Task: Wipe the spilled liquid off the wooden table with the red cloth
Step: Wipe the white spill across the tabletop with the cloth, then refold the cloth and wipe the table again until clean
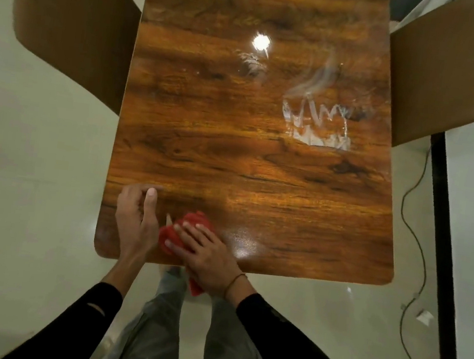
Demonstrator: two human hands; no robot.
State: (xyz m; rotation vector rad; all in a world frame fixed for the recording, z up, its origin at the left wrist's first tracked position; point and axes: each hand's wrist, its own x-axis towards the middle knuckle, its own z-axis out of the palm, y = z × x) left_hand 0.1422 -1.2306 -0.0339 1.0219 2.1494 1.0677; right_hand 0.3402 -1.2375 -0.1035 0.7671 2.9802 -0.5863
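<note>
The red cloth (190,233) lay bunched at the near edge of the wooden table (246,165), toward its left corner, with one end hanging over the edge. The right hand (205,253) rested flat on top of it, fingers extended and slightly spread, pressing it to the surface. The left hand (135,217) sat just beside the cloth on the tabletop, its fingers loosely curled and holding nothing. The spilled liquid (317,120) showed as pale streaks and a wet patch well apart from the cloth, on the far right part of the table. A brown chair (69,24) stood at the left side and another chair (440,73) at the right.
</note>
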